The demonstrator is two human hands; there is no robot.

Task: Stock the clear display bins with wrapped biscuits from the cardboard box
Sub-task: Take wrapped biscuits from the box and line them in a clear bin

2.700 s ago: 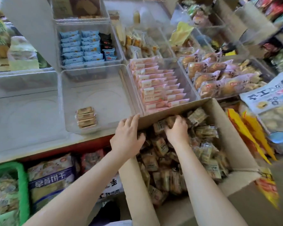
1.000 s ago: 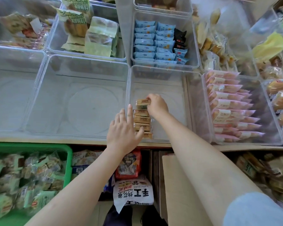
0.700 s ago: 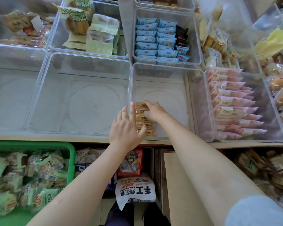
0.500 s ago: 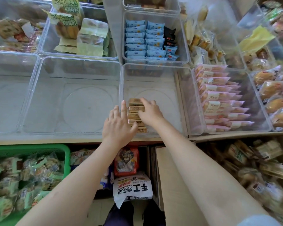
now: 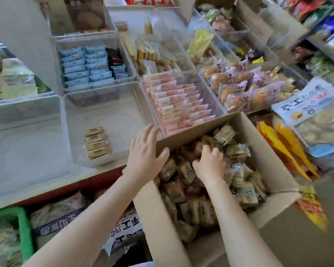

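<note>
The wrapped biscuits (image 5: 201, 189) lay heaped in the open cardboard box (image 5: 278, 218) below the front edge of the surface (image 5: 46, 182), where the right hand (image 5: 210, 164) was sunk among them with its fingers curled around some packets, while a short row of biscuits (image 5: 96, 142) sat in the clear display bin (image 5: 108, 105) just left of the box. The left hand (image 5: 145, 153) rested with straight, spread fingers against the box's near flap. Any print on the biscuit wrappers was too blurred to read, though a white bag (image 5: 123, 230) under the surface bore the characters 手工.
</note>
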